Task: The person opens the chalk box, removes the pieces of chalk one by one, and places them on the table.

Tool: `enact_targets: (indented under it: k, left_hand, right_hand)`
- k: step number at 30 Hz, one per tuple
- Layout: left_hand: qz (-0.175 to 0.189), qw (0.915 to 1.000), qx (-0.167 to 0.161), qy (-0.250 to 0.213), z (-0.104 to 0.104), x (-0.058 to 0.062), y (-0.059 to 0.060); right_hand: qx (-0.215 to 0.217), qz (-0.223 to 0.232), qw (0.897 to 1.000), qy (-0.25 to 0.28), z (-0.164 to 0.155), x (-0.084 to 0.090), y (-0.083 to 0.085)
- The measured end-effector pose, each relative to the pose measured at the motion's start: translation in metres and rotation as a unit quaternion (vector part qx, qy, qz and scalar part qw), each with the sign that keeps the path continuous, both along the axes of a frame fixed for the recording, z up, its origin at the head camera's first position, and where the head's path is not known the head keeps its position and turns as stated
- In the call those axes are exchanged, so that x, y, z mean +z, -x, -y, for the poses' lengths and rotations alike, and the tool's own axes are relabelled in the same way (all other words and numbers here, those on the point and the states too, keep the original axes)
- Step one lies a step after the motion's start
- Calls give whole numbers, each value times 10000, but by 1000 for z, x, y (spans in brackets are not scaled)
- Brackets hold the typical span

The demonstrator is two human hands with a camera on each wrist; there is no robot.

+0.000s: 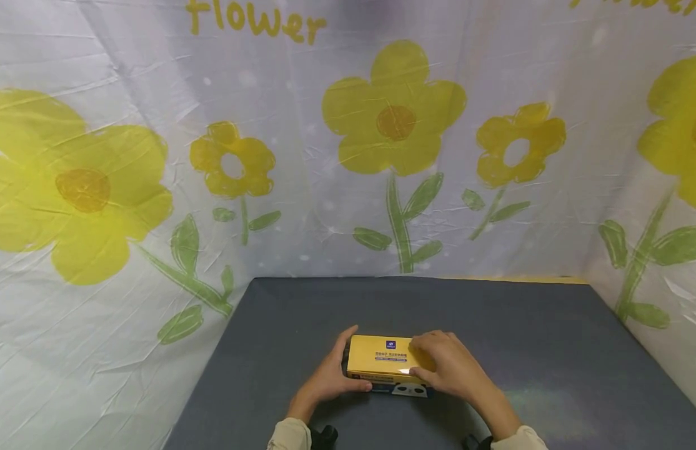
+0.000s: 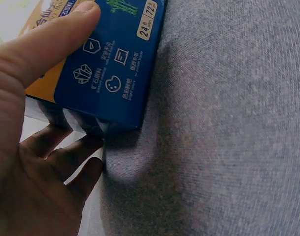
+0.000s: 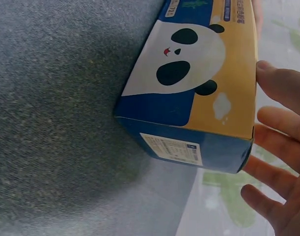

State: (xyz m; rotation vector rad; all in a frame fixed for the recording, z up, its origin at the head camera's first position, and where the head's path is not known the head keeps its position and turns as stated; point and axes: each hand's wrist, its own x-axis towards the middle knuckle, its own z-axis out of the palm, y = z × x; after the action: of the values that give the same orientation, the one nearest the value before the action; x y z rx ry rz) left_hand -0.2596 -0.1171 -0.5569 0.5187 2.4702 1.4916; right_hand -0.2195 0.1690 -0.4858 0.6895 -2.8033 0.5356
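Currently grasping a yellow-and-blue box (image 1: pixel 382 365) at its left end with the left hand (image 1: pixel 329 375), with thumb (image 2: pixel 56 42) pressed across the front face and fingers (image 2: pixel 73 150) bent against the end panel. Touching the top of the same box near its right end with the right hand (image 1: pixel 452 365), with fingers spread loosely, relaxed rather than clenched, and thumb by the near upper edge. Set between both hands on the dark grey table (image 1: pixel 522 331), roughly midway across, toward the person's side. Printed on the front with a black-and-white panda face (image 3: pixel 199 54), white icons (image 2: pixel 113 83) and a pale badge (image 2: pixel 147 19) reading 24 and 72. Marked on the right end panel with a white label (image 3: pixel 172 150) in print too small to read. Clad at both wrists in cream sleeves (image 1: pixel 290 434), with black gear (image 1: pixel 324 436) just beside. Hung behind the table with a pale sheet (image 1: pixel 303 219), decorated with yellow flowers (image 1: pixel 401 65), green stems (image 1: pixel 401 231) and yellow lettering (image 1: pixel 263 24) reading "flower".
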Motion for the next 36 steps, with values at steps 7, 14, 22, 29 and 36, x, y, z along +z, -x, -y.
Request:
enact_targets:
  k: [7, 14, 22, 29, 36]
  left_hand:
    - [147, 9998, 136, -43, 1, -5, 1]
    - [263, 9991, 325, -56, 0, -7, 0]
    - [203, 9989, 418, -70, -1, -8, 0]
    - [237, 9989, 384, -141, -1, -11, 1]
    - [273, 9989, 341, -152, 0, -13, 1]
  right_hand:
    - [386, -174, 9985, -341, 4, 7, 1]
    - [578, -262, 9965, -542, 8, 7, 5]
    - [472, -143, 9972, -567, 11, 6, 8]
    - [426, -141, 9972, -605, 16, 4, 9]
    - [511, 255, 9974, -430, 16, 3, 12]
